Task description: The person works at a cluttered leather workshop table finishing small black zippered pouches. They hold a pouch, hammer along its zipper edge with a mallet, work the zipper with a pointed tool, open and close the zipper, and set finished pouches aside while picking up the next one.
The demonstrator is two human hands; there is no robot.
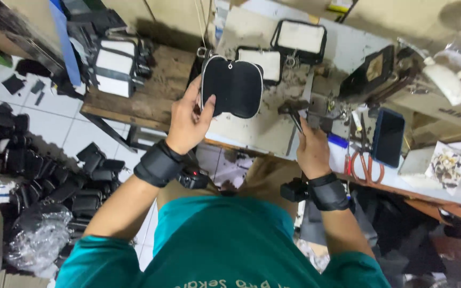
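Observation:
My left hand (189,118) holds up a black pouch (233,85) with a white zipper edge, gripping its left side above the worn work table (257,128). My right hand (310,144) is closed around a thin dark tool (296,119), whose tip points up toward the pouch's lower right. Both wrists wear black straps.
Two similar pouches with pale faces (300,38) lie at the back of the table. Orange-handled scissors (365,162) and a dark phone (388,137) lie to the right. A wooden bench (145,90) with a stack of parts stands left. Black pieces (54,176) cover the floor at left.

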